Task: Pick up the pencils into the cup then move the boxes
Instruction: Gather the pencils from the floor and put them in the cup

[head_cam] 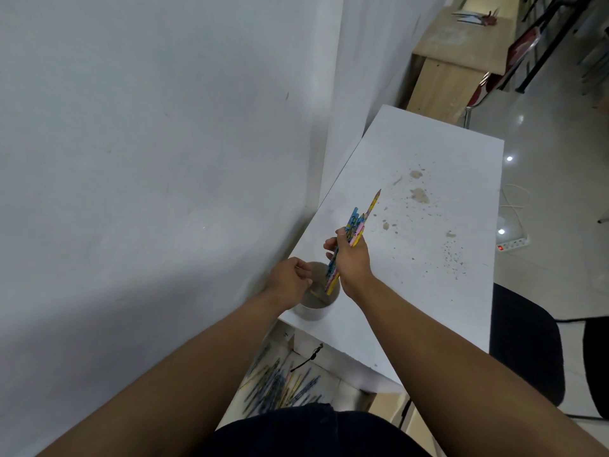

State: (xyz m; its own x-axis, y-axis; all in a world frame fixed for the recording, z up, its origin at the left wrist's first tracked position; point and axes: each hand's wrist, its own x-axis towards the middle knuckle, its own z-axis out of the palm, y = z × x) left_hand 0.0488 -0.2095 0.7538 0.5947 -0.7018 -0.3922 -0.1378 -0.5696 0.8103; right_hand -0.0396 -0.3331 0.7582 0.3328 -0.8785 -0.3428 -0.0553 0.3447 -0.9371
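A white cup [314,310] stands at the near left corner of the white table [428,199]. My right hand [351,258] is shut on a bundle of blue, yellow and pink pencils [354,225], their lower ends dipping into the cup's mouth. My left hand [291,275] rests on the cup's left rim with fingers curled; whether it grips the rim is unclear. A single yellow pencil lies inside the cup. Many more pencils [280,384] lie scattered on the floor below the table's near edge. No boxes are in view.
A white wall runs along the left. The table top carries brown stains and specks. A black chair [524,351] stands to the right. A wooden desk [461,57] is farther back. A power strip [512,244] and cable lie on the tiled floor.
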